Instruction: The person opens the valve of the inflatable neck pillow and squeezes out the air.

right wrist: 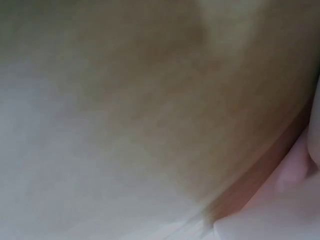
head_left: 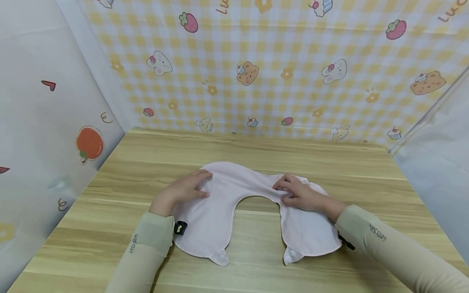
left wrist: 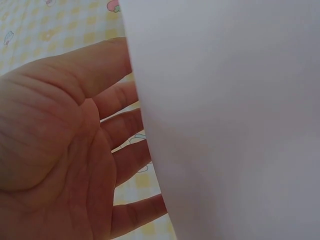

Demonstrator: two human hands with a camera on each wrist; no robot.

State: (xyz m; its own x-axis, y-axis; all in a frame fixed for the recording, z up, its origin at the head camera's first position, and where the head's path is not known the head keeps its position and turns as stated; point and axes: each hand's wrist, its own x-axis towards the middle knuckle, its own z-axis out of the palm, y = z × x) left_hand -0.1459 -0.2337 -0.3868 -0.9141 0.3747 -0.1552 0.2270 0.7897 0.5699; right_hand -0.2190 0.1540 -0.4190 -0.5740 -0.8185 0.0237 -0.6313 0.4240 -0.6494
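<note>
A pale pink U-shaped cloth (head_left: pixel 220 203) lies on the wooden table in the head view, its curve toward the back wall. Each lower end has a small tab (head_left: pixel 220 257) with a round snap. My left hand (head_left: pixel 187 188) rests over the outer edge of its left side, fingers spread; in the left wrist view these fingers (left wrist: pixel 125 127) run behind the pale cloth edge (left wrist: pixel 225 120). With bent fingers, my right hand (head_left: pixel 302 194) pinches the cloth near the inner curve on the right, where it wrinkles. The right wrist view is blurred, with pink fabric at the lower right.
The wooden table (head_left: pixel 146 154) reaches back to a yellow checked wall cloth (head_left: pixel 227 101) with cartoon prints. White printed sheets hang on the left (head_left: pixel 44 122) and right (head_left: pixel 439 162). A black strap piece (head_left: pixel 180 228) shows beside the left sleeve.
</note>
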